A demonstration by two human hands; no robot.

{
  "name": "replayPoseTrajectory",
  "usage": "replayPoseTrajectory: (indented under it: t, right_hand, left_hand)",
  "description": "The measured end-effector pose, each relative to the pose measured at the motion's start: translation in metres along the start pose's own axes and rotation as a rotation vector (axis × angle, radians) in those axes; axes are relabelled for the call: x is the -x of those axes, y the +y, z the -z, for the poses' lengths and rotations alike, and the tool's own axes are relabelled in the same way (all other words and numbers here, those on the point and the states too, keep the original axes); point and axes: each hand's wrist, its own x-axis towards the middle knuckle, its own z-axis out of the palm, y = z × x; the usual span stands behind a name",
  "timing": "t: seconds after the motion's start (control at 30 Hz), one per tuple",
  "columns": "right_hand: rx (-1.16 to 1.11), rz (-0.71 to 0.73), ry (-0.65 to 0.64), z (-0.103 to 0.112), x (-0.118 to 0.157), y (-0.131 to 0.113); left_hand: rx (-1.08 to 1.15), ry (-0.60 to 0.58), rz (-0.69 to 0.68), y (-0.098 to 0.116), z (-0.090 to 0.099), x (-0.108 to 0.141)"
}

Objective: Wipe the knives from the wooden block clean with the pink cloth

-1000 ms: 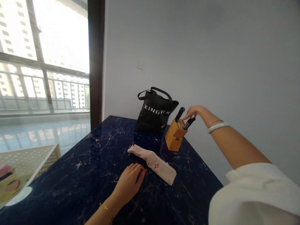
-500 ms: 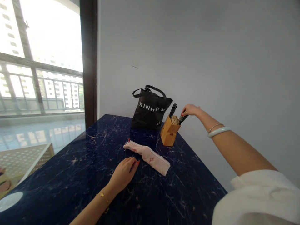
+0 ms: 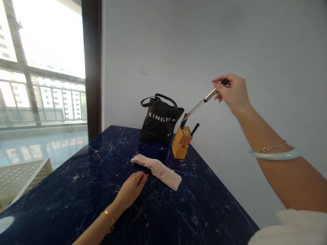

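Note:
High above the table's right side, my right hand (image 3: 231,90) grips a knife (image 3: 195,109) by its silver and black handle. The blade slants down to the left, its tip just over the wooden knife block (image 3: 182,144). Two black-handled knives stand in that block, one at its left and another knife (image 3: 195,129) at its right. My left hand (image 3: 131,189) rests on the tabletop, fingers loosely bent and holding nothing. Close to its fingertips lies a long, pale pink cloth piece (image 3: 158,170) with star-like marks and a red bead at its left end.
A black tote bag (image 3: 159,120) with white lettering stands at the back against the wall (image 3: 217,41). The dark blue marbled table (image 3: 107,170) ends along a slanting right edge. A perforated cream stand (image 3: 22,180) is beyond its left edge, near a glass door.
My right hand has risen up and to the right, drawing the knife out of the block. My left hand stays by the pink cloth. The view has shifted slightly.

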Motion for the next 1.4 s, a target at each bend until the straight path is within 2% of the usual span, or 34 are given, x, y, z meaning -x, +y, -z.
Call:
replayPoseTrajectory:
  t: [0.03, 0.1, 0.2, 0.3, 0.4, 0.5, 0.57, 0.63, 0.73, 0.83, 0.9, 0.97, 1.03, 1.23, 1.4]
  right_hand:
    - [-0.115, -0.023, -0.01, -0.006, 0.016, -0.006]
    - [-0.338, -0.167, -0.073, -0.027, 0.057, -0.015]
    - [-0.65, -0.412, -0.197, -0.07, 0.132, -0.024]
    - [-0.901, -0.63, -0.265, -0.118, 0.206, -0.033]
    - [-0.994, -0.75, -0.291, -0.157, 0.263, -0.045]
    - [-0.972, -0.732, -0.285, -0.182, 0.297, -0.061]
    - [-0.9, -0.63, -0.298, -0.19, 0.307, -0.072]
    - [-0.83, -0.478, -0.376, -0.192, 0.308, -0.079]
    - [-0.633, -0.238, -0.515, -0.187, 0.297, -0.074]
    - [-0.161, -0.085, -0.565, -0.18, 0.287, -0.05]
    - [0.186, -0.024, -0.599, -0.175, 0.285, -0.031]
    - [0.417, 0.03, -0.659, -0.17, 0.288, -0.015]
    - [0.519, 0.08, -0.73, -0.167, 0.293, -0.004]
    - [0.627, 0.134, -0.813, -0.157, 0.295, 0.026]
    - [0.751, 0.054, -0.864, -0.134, 0.283, 0.077]
  left_hand:
    - [0.054, -0.01, 0.007, 0.001, 0.0, -0.001]
    - [0.188, -0.032, 0.028, 0.002, -0.002, -0.002]
    - [0.424, -0.078, 0.059, 0.002, -0.005, -0.003]
    - [0.641, -0.106, 0.128, 0.002, -0.007, -0.003]
    - [0.851, -0.072, 0.259, 0.006, -0.008, -0.003]
    - [1.099, -0.023, 0.327, 0.01, -0.009, -0.003]
    - [1.248, 0.047, 0.365, 0.008, -0.008, -0.003]
    - [1.339, 0.159, 0.438, 0.002, -0.005, -0.004]
    - [1.368, 0.321, 0.536, -0.008, 0.001, -0.007]
    - [1.345, 0.443, 0.53, -0.012, 0.007, -0.011]
    - [1.321, 0.484, 0.523, -0.012, 0.008, -0.012]
    - [1.29, 0.477, 0.557, -0.011, 0.007, -0.012]
    - [1.256, 0.437, 0.616, -0.011, 0.005, -0.011]
    - [1.195, 0.3, 0.72, -0.016, 0.001, -0.006]
    - [1.19, 0.157, 0.733, -0.016, 0.001, -0.005]
